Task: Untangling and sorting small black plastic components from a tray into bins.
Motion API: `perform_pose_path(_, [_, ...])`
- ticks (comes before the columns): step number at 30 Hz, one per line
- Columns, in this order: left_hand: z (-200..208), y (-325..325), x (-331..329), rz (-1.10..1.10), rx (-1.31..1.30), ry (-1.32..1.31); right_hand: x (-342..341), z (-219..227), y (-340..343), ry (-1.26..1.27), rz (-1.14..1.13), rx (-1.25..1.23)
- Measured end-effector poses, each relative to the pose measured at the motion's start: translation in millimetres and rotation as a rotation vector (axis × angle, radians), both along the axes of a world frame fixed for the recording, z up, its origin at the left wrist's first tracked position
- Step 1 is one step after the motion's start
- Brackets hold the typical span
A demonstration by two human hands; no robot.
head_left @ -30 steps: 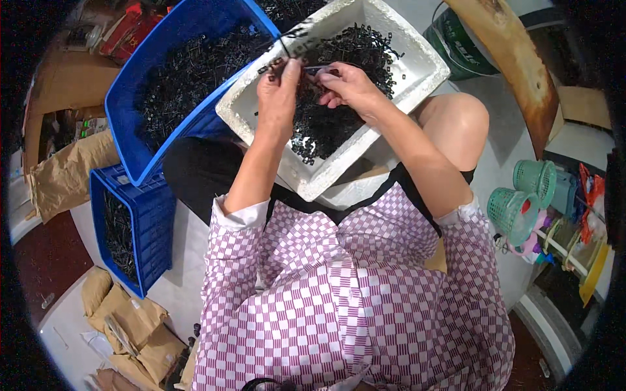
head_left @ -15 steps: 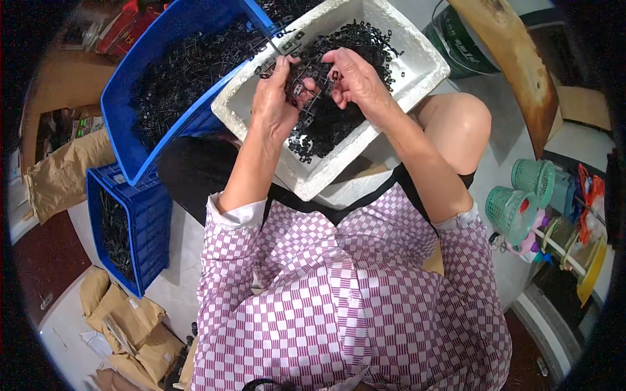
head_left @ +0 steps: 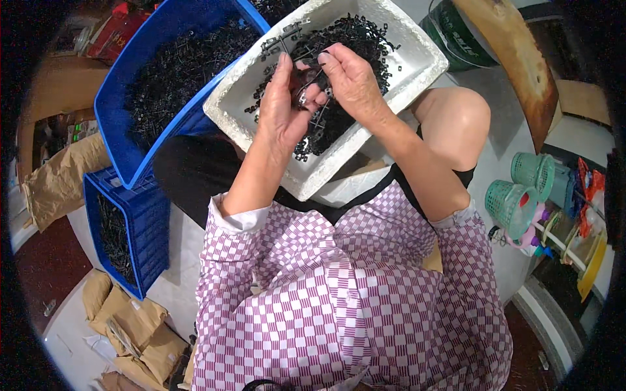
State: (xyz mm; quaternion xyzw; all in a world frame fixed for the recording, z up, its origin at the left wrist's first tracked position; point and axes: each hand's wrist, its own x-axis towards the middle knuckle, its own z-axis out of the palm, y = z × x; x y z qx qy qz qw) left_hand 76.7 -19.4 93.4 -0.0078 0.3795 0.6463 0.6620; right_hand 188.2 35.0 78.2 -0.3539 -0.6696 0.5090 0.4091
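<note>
My left hand (head_left: 283,107) is closed around a black plastic sprue (head_left: 285,43), a thin branching stem with small square parts on it. Part of the sprue sticks up past the thumb; the rest is hidden in the palm. Close beside it, my right hand (head_left: 354,81) pinches at the sprue's parts with thumb and fingertips; what exactly lies between them is too small to make out. Both hands are over a white foam box (head_left: 324,173) resting at my lap. Loose small black plastic pieces (head_left: 368,39) are heaped inside it.
A large blue crate (head_left: 109,107) of black sprues stands at the left, above a smaller blue crate (head_left: 151,228). Brown paper sacks (head_left: 147,319) lie lower left. A dark green bucket (head_left: 450,39), a curved wooden board (head_left: 521,58) and green baskets (head_left: 505,205) are at the right.
My right hand has shifted slightly left and up, closer to the left hand, its fingers drawn together. The left hand has turned a little, and the sprue in it has moved slightly.
</note>
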Motion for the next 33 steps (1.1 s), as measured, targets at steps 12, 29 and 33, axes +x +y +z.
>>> perform_pose_path(12, [-5.4, -1.1, 1.9, 0.028, 0.08, -0.013, 14.5, -25.6, 29.9, 0.403, -0.139, -0.796])
perform_pose_path(29, [-3.8, -18.8, 28.2, -0.062, -0.087, 0.086, 5.0, -7.5, 13.8, 0.005, 0.02, -0.286])
perform_pose_path(33, [-1.3, -18.6, 31.2, -0.095, -0.11, 0.065, 0.1, -14.3, 17.3, -0.006, -0.108, -0.124])
